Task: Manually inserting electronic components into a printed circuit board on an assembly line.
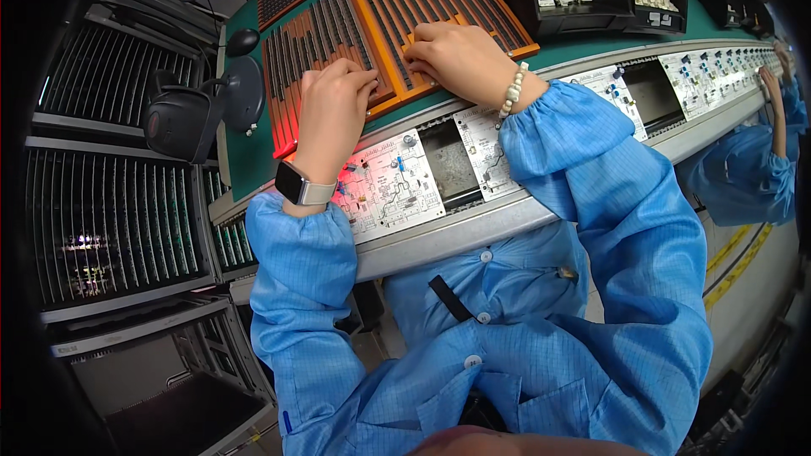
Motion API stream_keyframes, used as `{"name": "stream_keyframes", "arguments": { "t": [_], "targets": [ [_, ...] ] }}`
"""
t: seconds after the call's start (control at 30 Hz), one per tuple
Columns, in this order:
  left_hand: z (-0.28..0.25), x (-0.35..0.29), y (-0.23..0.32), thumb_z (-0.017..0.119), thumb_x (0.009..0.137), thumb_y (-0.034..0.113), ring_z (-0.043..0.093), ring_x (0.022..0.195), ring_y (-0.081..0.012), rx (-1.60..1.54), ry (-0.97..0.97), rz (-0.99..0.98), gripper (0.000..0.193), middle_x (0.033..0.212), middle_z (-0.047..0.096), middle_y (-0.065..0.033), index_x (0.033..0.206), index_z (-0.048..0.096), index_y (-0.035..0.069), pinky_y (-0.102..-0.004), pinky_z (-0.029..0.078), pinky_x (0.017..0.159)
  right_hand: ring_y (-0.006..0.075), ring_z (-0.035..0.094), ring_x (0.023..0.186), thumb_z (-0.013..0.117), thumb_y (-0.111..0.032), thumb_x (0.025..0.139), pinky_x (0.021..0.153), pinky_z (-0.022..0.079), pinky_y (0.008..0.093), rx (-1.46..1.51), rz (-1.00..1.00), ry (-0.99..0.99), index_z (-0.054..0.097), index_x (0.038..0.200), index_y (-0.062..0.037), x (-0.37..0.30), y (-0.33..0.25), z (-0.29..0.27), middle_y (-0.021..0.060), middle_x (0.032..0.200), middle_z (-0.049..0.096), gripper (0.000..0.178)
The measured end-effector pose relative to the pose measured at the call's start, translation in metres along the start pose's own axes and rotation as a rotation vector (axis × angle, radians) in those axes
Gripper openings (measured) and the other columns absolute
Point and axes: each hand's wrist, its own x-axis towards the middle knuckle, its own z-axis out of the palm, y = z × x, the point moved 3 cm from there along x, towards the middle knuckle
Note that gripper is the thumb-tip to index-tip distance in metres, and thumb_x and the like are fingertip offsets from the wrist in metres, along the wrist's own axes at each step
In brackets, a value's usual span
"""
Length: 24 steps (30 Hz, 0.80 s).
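My left hand (334, 105), with a watch at the wrist, hovers over the near part of a brown slotted tray (296, 51). Its thumb and fingers are pinched together, and whatever sits between them is too small to make out. Over the neighbouring orange-brown tray (365, 21), my right hand (460, 57) wears a bead bracelet and has its fingertips closed down at the rows of narrow dark parts. Its pinch is partly hidden. Below my left wrist lies a white circuit board (393, 186) with a few parts on it, lit red at its left side. Another white board (483, 152) is partly covered by my right sleeve.
Black bins (583, 21) of small white parts stand at the far right. A black scanner on a stand (182, 118) is left of the trays. Racks of boards (110, 219) fill the left side. More boards (718, 67) line the rail toward a co-worker's hand (770, 89).
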Motion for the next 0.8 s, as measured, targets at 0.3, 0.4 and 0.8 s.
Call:
{"name": "stream_keyframes", "arguments": {
  "t": [0.3,0.4,0.8],
  "targets": [
    [-0.012,-0.003,0.008,0.07,0.088,0.01,0.059,0.08,-0.027,-0.013,0.088,0.036,0.009,0.091,0.068,-0.0069,0.094,0.075,0.006,-0.0378,0.041,0.08,0.0234,0.068,0.081,0.07,-0.022,0.09,0.069,0.055,0.0352,-0.062,-0.072,0.03,0.073,0.092,-0.0073,0.0,-0.002,-0.002,0.0043,0.087,0.064,0.015],
    [-0.026,-0.019,0.034,0.072,0.086,0.008,0.059,0.081,-0.0257,-0.169,0.096,0.049,0.009,0.09,0.068,-0.006,0.095,0.074,0.007,-0.037,0.041,0.08,0.024,0.068,0.08,0.07,-0.022,0.09,0.068,0.055,0.035,-0.006,-0.066,0.081,0.072,0.093,-0.0072,-0.002,-0.004,-0.015,0.0045,0.088,0.065,0.015],
    [0.0,-0.072,0.057,0.076,0.081,0.005,0.058,0.084,-0.0243,-0.328,-0.175,0.071,0.015,0.086,0.059,-0.0062,0.095,0.072,0.004,-0.0372,0.04,0.08,0.0236,0.068,0.075,0.073,-0.02,0.088,0.065,0.056,0.0338,0.076,-0.098,0.186,0.072,0.095,-0.0065,-0.011,-0.014,-0.029,0.0054,0.088,0.067,0.016]
  ]
}}
